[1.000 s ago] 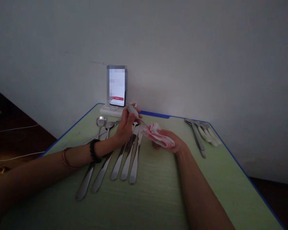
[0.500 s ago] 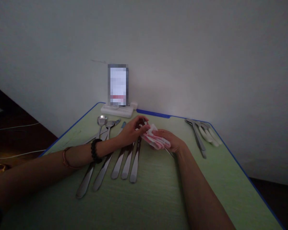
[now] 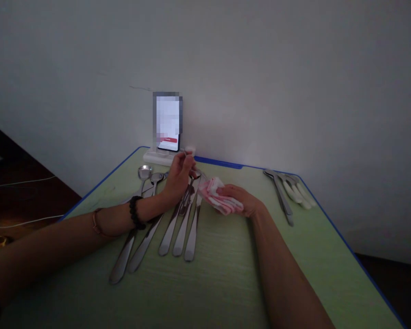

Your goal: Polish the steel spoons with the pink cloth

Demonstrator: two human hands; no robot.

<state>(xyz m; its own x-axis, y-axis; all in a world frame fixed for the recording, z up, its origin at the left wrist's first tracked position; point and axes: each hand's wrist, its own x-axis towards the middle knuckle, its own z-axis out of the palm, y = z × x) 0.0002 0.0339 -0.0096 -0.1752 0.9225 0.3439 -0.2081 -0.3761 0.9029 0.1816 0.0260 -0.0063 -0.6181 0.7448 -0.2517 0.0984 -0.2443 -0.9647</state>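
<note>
My left hand (image 3: 180,178) is closed, its fingers pinching a slim metal utensil (image 3: 184,205) that points down over the cutlery. Its kind is hard to make out, since the fingers cover much of it. My right hand (image 3: 241,201) grips a folded pink and white cloth (image 3: 222,198) just above the table. Beneath and beside my left hand lie several metal table knives (image 3: 191,246), handles toward me. Left of them are a small ladle (image 3: 145,172) and a spoon (image 3: 156,178), partly hidden by my left wrist.
A phone (image 3: 168,121) stands on a white stand (image 3: 157,158) at the table's back edge, against the wall. Metal cutlery (image 3: 281,196) and pieces with white handles (image 3: 294,192) lie at the right. The green table (image 3: 222,283) has a blue rim.
My left hand has moved left, away from the cloth, with the metal utensil. The thin rod that stuck out below the cloth is gone from there. My right hand has stayed in place.
</note>
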